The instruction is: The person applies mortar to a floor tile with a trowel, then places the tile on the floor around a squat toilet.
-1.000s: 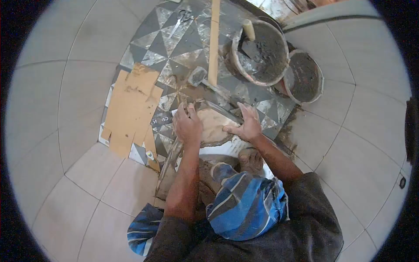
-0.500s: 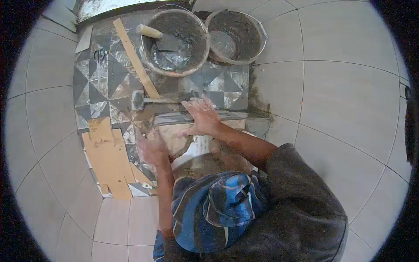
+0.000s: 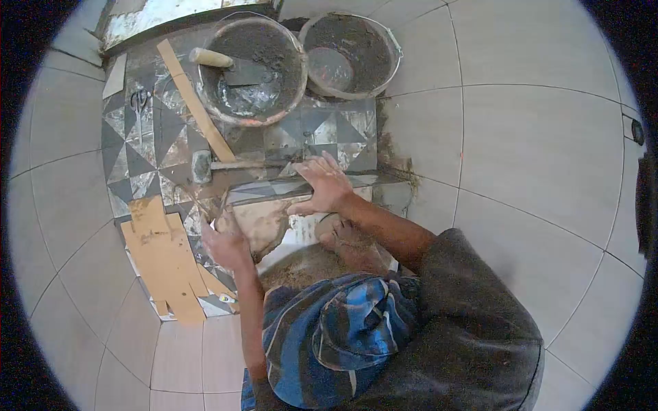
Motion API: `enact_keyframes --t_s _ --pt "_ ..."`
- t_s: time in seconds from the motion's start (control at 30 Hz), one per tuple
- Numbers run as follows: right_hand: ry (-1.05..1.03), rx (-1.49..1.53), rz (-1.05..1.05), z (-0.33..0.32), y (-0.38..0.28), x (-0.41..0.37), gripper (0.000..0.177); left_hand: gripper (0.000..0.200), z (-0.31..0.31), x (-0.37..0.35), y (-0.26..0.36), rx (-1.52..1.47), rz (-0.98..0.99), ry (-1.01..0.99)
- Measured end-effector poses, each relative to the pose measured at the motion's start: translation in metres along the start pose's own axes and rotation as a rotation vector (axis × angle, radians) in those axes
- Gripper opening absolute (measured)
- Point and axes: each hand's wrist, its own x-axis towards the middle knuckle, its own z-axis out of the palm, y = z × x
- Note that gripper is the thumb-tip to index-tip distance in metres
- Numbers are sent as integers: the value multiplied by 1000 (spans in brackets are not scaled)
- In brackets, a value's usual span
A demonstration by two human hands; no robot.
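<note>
Right fingers: spread, with the thumb held apart; the right hand (image 3: 325, 183) is palm down over the patterned edge strip (image 3: 264, 192), the thumb pointing toward the beige slab.
Left fingers: blurred, so whether they pinch anything I cannot tell; the left hand (image 3: 227, 245) is at the slab's left side.
Beige slab (image 3: 259, 220): between the hands, just below the patterned strip, its lower edge ragged.
Bare foot (image 3: 334, 231): near the slab, below the right hand.
Hammer (image 3: 201, 166): lying beyond the strip, handle toward the right fingers.
Wooden batten (image 3: 194, 99): slanting, lower end near the hammer.
Cardboard (image 3: 156, 246): left of the left hand.
Larger bucket (image 3: 250, 123): dark mix and a trowel (image 3: 214, 59) inside.
Second bucket (image 3: 348, 95): just beside it.
Scissors (image 3: 140, 109): far left, on patterned tiles.
</note>
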Motion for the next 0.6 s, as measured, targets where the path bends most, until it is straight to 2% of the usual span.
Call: enact_keyframes --t_s 0.1,0.17,0.3,0.4,0.5,0.53,0.6 --pt "-18 -42 56 2 -2 -1 126 81 -2 -2 4 -57 -5 -27" --pt "-54 -15 76 -6 -3 -3 127 81 -16 -1 16 -77 -85 -95" --pt "-88 36 68 -12 -5 -1 129 84 -18 -5 11 -81 -116 -88" --pt "-68 -34 89 -1 -3 2 129 82 -16 2 8 -127 -33 -71" --pt "-94 -89 95 -1 -3 4 127 75 -12 -3 10 -101 -87 -40" --pt "-87 -68 98 0 -3 6 127 77 -9 -3 5 -124 -10 1" --pt "-110 -51 119 -10 -7 7 127 77 -9 -1 8 -131 -23 -4"
